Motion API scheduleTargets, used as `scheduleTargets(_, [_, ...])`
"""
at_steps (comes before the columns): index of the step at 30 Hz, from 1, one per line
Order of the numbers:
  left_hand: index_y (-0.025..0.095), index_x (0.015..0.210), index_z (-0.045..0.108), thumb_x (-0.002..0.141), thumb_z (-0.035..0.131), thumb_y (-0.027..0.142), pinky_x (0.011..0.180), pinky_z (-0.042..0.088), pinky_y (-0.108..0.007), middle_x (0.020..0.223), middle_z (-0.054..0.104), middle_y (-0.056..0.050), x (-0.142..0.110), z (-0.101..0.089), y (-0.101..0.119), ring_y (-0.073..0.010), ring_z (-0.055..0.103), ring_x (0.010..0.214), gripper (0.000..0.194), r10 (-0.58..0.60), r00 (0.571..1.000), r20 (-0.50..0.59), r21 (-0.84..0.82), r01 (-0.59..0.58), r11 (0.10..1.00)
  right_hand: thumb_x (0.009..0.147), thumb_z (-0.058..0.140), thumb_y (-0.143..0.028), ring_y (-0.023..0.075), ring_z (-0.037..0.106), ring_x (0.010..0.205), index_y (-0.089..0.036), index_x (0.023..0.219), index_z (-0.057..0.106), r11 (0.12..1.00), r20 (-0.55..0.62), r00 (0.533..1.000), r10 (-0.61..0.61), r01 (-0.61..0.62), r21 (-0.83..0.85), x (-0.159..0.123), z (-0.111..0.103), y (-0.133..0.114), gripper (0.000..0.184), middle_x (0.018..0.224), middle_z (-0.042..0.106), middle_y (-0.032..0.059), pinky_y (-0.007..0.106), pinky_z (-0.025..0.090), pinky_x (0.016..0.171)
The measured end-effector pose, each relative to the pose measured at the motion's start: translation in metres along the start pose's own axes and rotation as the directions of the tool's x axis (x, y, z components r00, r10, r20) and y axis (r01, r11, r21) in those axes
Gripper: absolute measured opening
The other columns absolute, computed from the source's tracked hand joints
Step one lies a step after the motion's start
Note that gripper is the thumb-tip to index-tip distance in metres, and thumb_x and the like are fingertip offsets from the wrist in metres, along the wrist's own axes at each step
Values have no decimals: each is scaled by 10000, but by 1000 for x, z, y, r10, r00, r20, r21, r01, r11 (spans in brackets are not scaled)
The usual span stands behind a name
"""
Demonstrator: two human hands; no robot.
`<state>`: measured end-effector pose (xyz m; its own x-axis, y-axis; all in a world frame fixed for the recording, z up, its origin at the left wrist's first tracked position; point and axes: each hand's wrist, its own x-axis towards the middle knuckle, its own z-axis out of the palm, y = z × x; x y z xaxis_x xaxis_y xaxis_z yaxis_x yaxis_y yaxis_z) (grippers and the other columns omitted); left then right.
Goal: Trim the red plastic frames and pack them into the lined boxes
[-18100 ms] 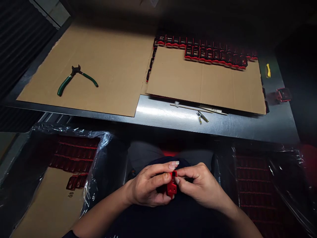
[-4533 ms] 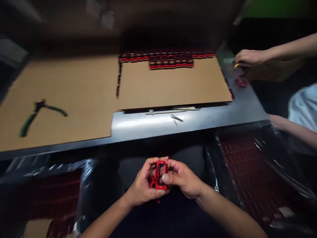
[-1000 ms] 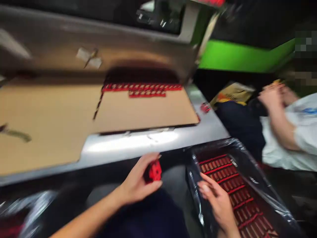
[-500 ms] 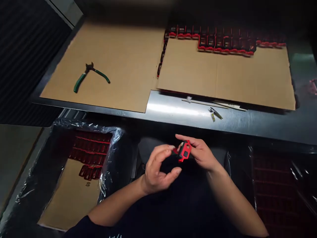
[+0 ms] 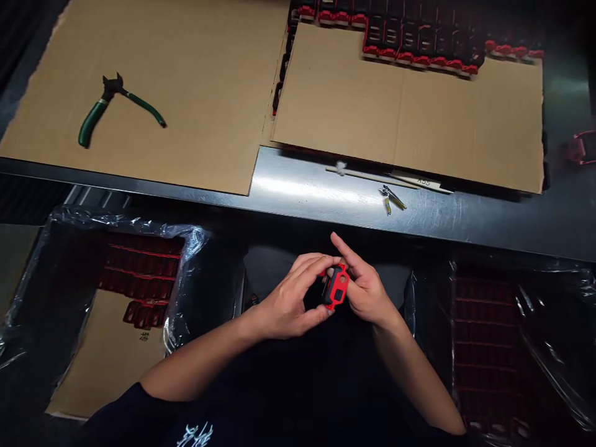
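Note:
A small red and black plastic part (image 5: 340,288) is held up between both hands, over the gap in front of the bench. My left hand (image 5: 295,301) pinches it, fingers at its top and thumb at its lower end. From the other side my right hand (image 5: 365,288) grips the part near its edge, with the index finger stretched out past it. Green-handled cutting pliers (image 5: 110,93) lie spread on the cardboard at the left. On the metal strip lies a small yellow-handled tool (image 5: 392,200), too small to make out fully.
Rows of similar red and black parts (image 5: 419,49) sit on a cardboard sheet (image 5: 335,105). A thin stick (image 5: 367,177) lies along its front edge. Plastic-lined bins stand at left (image 5: 198,239) and right (image 5: 451,335), with more parts inside. A pinkish part (image 5: 580,149) lies at far right.
My left hand has closed onto the part, which its thumb and fingers were apart from before. My right index finger now points further up. The whole view has shifted with the head.

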<state>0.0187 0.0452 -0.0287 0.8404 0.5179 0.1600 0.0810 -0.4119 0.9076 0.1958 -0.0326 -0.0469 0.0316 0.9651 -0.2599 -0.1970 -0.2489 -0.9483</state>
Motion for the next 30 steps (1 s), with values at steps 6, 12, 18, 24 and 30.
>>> scheduleTargets(6, [253,1489,347,848,705,195,1077,472,-566,1366,498,-153,2,1,6,-319,461,1290,737,-25,999,43,-45,27,999,919,635,-241,127,647,768,-304,1507,463,998,37,999,-27,25,56,0,-3,2,616,891,696,-17,273,544,777])
scheduleTargets(12, [248,1475,324,832,590,64,1072,477,-549,1353,437,-156,0,5,15,-302,455,1282,720,-45,999,-22,107,47,993,899,722,-335,110,638,752,-267,1254,689,985,-98,994,39,-22,169,-15,-15,-1,363,903,713,2,226,527,685])
scheduleTargets(18, [229,1448,332,838,582,49,1101,478,-494,1361,426,-157,1,8,18,-288,450,1320,683,-80,997,-17,119,82,990,918,700,-423,106,645,689,-266,1106,774,934,-61,991,118,-90,347,-37,-11,-7,256,840,733,23,187,531,575])
scheduleTargets(24, [238,1424,352,829,627,96,1081,509,-443,1348,428,-139,3,8,23,-273,502,1287,671,-209,978,1,41,208,977,865,757,-415,97,638,635,-259,1094,786,894,-86,977,197,-143,425,-39,-4,-8,278,788,725,16,173,536,525])
scheduleTargets(30, [242,1418,361,812,606,62,1077,518,-431,1336,436,-131,3,8,26,-265,519,1278,679,-239,971,-20,37,239,970,835,789,-419,91,646,613,-253,1056,798,870,-85,968,236,-171,462,-35,-3,-10,276,761,724,12,159,543,509])
